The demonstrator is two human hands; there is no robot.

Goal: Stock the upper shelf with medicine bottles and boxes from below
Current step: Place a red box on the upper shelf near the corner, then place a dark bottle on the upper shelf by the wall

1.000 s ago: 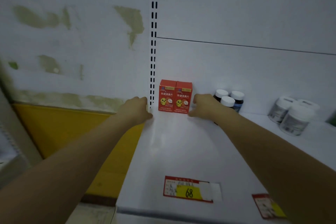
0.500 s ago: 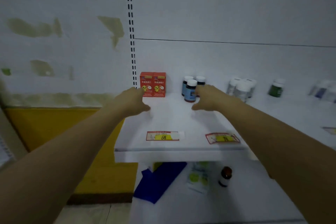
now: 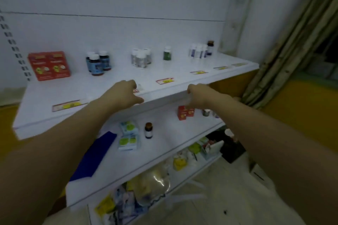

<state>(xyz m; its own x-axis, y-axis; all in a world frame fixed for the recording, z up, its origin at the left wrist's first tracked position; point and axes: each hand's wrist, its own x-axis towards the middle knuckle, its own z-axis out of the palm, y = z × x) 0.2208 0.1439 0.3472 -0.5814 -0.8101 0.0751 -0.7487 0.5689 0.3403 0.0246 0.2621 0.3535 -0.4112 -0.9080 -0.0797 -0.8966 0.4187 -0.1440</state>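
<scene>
On the white lower shelf (image 3: 164, 139), a small brown glass bottle (image 3: 148, 130) stands near the middle. Two small red cardboard boxes (image 3: 185, 112) stand toward its right end, not yet moved up. Above them, both hands have drawn back from the far left corner to the front edge of the white upper shelf (image 3: 64, 89). The left hand (image 3: 124, 93) and right hand (image 3: 200, 97) are loosely curled and empty. The pair of red medicine cartons (image 3: 49, 65) now stands untouched at the back left. That placement looks finished, and the next fetch likely lies below.
</scene>
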